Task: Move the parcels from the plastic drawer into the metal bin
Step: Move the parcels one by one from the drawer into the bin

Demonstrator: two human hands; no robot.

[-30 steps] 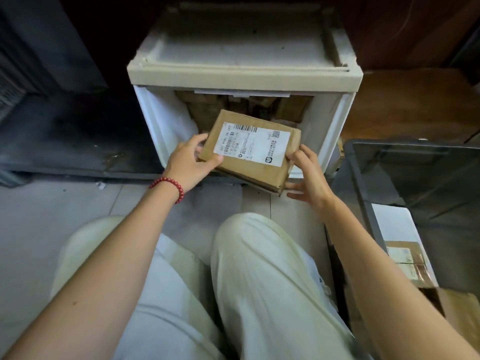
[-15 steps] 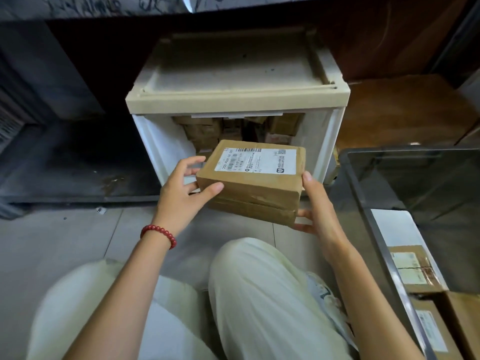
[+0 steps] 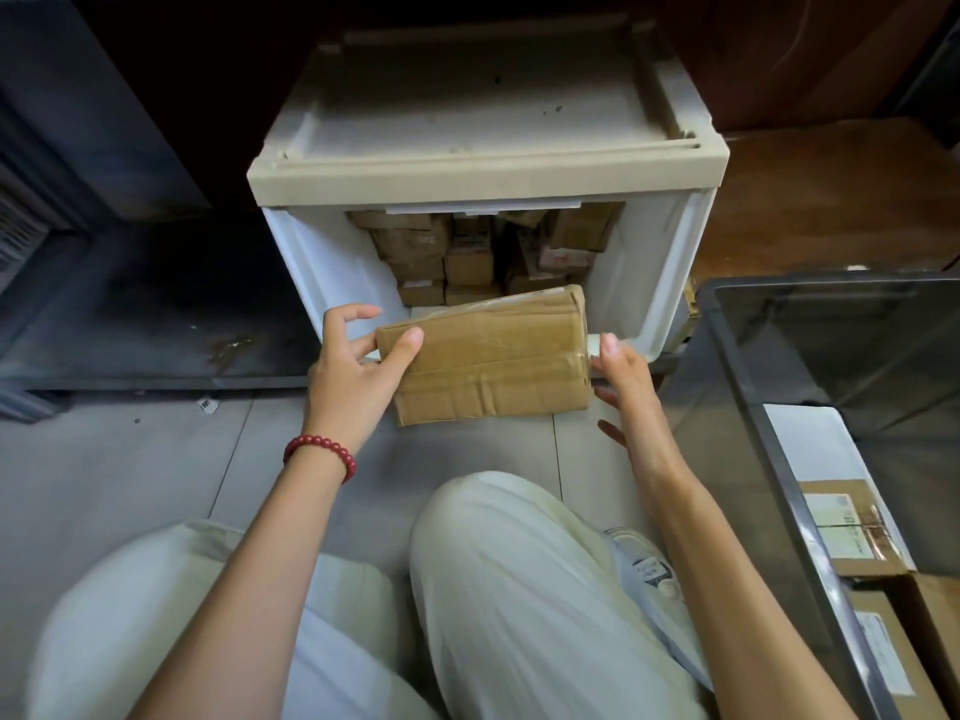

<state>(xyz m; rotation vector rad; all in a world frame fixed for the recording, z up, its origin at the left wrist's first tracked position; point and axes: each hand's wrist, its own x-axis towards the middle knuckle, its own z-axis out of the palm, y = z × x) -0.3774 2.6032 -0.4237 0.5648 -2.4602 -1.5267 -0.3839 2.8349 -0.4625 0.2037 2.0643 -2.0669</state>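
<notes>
Conceivably, between the smooth white plastic drawer [image 3: 488,174] at upper centre and the dark hard-rimmed metal bin [image 3: 756,407] at right, the flat, tape-slick cardboard parcel [image 3: 488,356] at mid-frame could slip, since the left hand [image 3: 353,371] pinches 1 end while the right hand [image 3: 626,379] merely touches the other, fingers spread.

One plastic drawer [image 3: 488,174], one metal bin [image 3: 831,281], one held parcel [image 3: 488,361], one red bracelet [image 3: 322,450], stacked parcels [image 3: 467,257] uncountable.

I see pale trousers [image 3: 519,589] over a grey tiled floor [image 3: 104,485]. A small paper scrap [image 3: 208,405] lies there, with a white shoe [image 3: 644,563] beside the knee.
</notes>
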